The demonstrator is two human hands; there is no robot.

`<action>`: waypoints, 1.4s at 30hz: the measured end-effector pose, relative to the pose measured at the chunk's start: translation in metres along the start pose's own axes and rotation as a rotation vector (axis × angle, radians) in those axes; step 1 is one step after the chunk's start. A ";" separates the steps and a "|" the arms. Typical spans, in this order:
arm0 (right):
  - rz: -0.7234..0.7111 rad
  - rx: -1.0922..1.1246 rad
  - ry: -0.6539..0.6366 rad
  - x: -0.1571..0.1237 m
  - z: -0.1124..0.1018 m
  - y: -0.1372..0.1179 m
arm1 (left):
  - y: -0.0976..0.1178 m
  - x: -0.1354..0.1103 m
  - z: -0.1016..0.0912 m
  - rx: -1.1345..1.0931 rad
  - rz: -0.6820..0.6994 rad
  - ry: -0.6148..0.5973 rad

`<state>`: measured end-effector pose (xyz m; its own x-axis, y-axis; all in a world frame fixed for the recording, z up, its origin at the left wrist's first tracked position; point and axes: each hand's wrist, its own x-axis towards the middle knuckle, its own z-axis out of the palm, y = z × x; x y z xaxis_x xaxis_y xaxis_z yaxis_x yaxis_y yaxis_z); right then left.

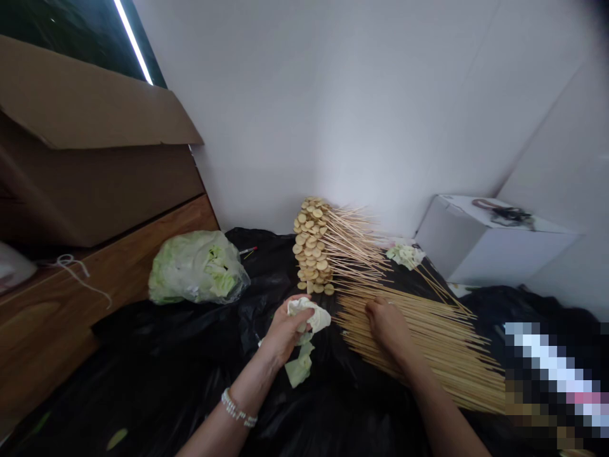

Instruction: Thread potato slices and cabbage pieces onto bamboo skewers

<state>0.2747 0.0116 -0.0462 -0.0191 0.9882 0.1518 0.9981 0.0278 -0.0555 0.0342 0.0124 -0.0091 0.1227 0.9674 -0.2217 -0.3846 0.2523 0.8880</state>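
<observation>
My left hand (290,325) is closed around a folded pale cabbage leaf (318,315). Just below it, a loose piece of cabbage (301,367) lies on the black plastic sheet. My right hand (387,322) rests on a wide spread of bare bamboo skewers (438,346), its fingertips pinched together at the skewers; the exact grip is partly hidden. Beyond my hands is a stack of skewers threaded with round yellowish slices (311,244), their sticks pointing right. Some skewers with cabbage (406,255) on their ends lie at the far right of the bare ones.
A clear plastic bag of cabbage (197,266) sits to the left. Behind it a large cardboard box (99,184) stands on a wooden surface (42,349). A white box (495,244) with a dark cord on top is at right, and a white wall (304,101) closes off the back.
</observation>
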 end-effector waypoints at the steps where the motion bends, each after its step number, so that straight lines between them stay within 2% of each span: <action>1: 0.000 0.007 -0.001 0.000 0.000 0.000 | 0.000 0.000 0.000 0.000 0.001 -0.002; 8: -0.026 0.014 0.032 -0.003 -0.006 -0.006 | 0.000 0.000 -0.001 0.001 -0.007 0.003; 17: -0.065 0.037 0.001 -0.003 -0.007 -0.006 | -0.001 0.001 -0.001 0.004 -0.007 0.012; 25: -0.017 0.026 -0.024 -0.002 -0.007 -0.007 | -0.001 0.001 -0.001 -0.003 -0.004 0.004; 34: 0.047 0.166 0.008 0.007 0.010 0.001 | -0.001 0.000 0.000 0.001 -0.005 0.013; 38: 0.024 0.091 0.037 0.004 0.010 -0.001 | -0.001 0.000 0.000 -0.011 0.002 -0.002; 42: -0.058 -0.005 0.098 -0.002 -0.002 -0.010 | 0.001 0.001 -0.001 -0.025 -0.001 0.030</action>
<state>0.2644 0.0093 -0.0442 -0.0709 0.9655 0.2507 0.9958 0.0833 -0.0392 0.0325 0.0133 -0.0088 0.0954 0.9674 -0.2345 -0.4070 0.2529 0.8777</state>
